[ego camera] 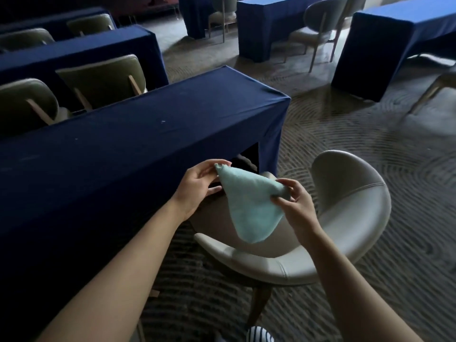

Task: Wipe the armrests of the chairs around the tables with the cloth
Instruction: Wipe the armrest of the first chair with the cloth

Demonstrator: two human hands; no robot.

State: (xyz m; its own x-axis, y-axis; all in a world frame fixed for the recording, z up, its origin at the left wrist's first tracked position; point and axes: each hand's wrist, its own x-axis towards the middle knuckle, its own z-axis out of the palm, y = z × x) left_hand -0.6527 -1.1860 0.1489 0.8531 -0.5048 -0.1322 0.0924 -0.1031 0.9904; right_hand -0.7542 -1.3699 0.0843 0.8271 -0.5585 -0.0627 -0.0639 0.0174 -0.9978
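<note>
Left hand: the left hand (197, 186) pinches one top corner of the cloth (249, 208) between thumb and fingertips, with the palm turned inward.
Right hand: the right hand (296, 203) pinches the opposite top corner, its fingers curled onto the fabric.
Cloth: pale blue-green, stretched between the two hands and hanging down in a folded, rounded point. It is held in the air above the seat and touches no part of the chair.
Chair below: a cream upholstered chair (350, 218) with a curved back that sweeps round into the near armrest (246, 260). A dark wooden leg (259, 302) shows underneath.
Nearest table: a long table (123, 156) draped to the floor in a dark blue cover, with a few pale specks on top. The cream chair stands at its end corner.
Left rows: a second blue-draped table (86, 55) runs parallel behind it. Olive-green chairs (103, 75) with pale wooden frames sit between the rows.
Right side: brighter blue tables (399, 28) stand well apart across the aisle, with a grey round-backed chair (323, 18) beside them.
Floor: grey-brown carpet (370, 149) patterned with curved ribbed lines, lit more strongly at the upper right.
Bottom edge: a blue-and-white striped thing (259, 335), too little shown to tell what it is.
</note>
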